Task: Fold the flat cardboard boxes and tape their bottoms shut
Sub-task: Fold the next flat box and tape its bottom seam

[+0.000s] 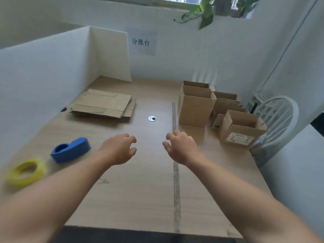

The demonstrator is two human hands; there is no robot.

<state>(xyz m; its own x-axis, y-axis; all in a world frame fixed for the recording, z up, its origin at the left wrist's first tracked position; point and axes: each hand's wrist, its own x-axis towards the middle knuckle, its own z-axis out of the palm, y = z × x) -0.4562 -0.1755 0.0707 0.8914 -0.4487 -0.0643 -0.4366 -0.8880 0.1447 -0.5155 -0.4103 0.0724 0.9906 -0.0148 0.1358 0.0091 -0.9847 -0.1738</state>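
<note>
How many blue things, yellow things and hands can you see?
Blue: 1, the tape dispenser
Yellow: 1, the tape roll
Hands: 2, the left hand and the right hand
Total: 4

A light wooden desk [140, 199] has a round silver cable grommet [152, 118] near its middle. A white paper sign [141, 42] hangs on the wall behind. A white slatted chair [277, 120] stands at the right, and a green trailing plant [206, 13] hangs above.
</note>
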